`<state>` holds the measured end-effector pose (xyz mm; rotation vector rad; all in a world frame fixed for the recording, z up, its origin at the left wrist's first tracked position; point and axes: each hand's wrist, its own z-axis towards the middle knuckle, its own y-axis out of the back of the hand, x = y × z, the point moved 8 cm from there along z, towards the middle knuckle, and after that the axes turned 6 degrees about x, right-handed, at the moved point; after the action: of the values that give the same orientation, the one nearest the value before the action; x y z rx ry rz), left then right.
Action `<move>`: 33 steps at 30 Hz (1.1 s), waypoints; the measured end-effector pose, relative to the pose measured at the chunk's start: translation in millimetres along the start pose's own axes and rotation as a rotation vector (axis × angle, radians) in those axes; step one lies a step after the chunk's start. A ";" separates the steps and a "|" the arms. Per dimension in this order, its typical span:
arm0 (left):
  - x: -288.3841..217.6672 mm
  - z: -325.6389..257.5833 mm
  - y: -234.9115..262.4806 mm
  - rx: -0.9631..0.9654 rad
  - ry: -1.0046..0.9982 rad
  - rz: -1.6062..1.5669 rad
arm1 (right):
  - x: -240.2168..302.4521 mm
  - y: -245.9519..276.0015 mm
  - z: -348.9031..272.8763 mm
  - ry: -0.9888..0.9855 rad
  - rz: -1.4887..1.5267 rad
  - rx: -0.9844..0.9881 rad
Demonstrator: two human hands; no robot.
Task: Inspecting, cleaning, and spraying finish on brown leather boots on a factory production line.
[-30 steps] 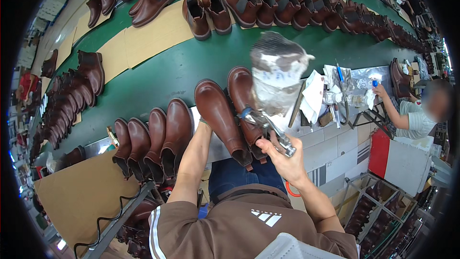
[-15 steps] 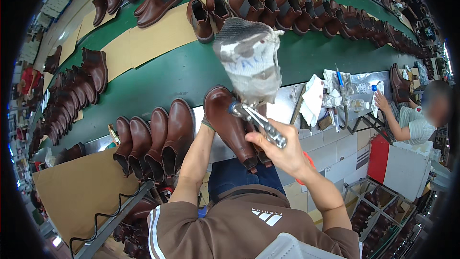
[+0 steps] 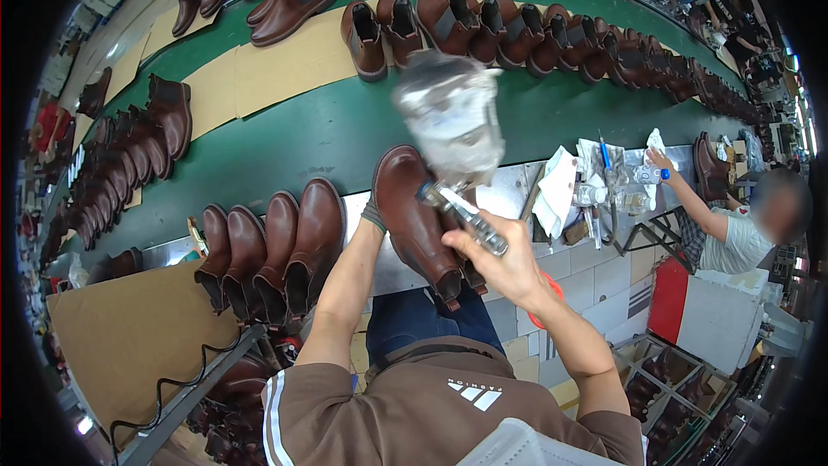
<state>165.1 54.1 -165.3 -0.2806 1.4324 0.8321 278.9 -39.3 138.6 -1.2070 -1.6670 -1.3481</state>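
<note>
A brown ankle boot (image 3: 412, 216) lies on its side at the near edge of the green conveyor belt (image 3: 302, 147). My left hand (image 3: 373, 214) is tucked behind the boot, gripping it at the shaft; only the gloved wrist shows. My right hand (image 3: 496, 261) is closed on the metal handle of a tool (image 3: 466, 216) whose head is wrapped in a crumpled grey-white cloth (image 3: 450, 125), held just above the boot's toe. A second boot lies partly hidden under my right hand.
Several brown boots (image 3: 267, 250) stand in a row to my left, more line the belt's far side (image 3: 517, 30) and left edge (image 3: 129, 164). Cardboard sheets (image 3: 276, 69) lie on the belt. A seated person (image 3: 742, 233) works at a cluttered table (image 3: 595, 190) on the right.
The cloth-wrapped tool has swung left and down toward the boot's toe. The boot has shifted slightly left with my left hand.
</note>
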 end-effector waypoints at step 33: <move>-3.8 -12.4 -11.7 -0.024 0.510 -1.239 | -87.9 63.1 -5.7 -0.206 0.095 -0.308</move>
<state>163.6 36.8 -167.3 -1.2991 1.3534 -0.2720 368.3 -64.0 82.6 -1.6302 -1.5521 -1.5014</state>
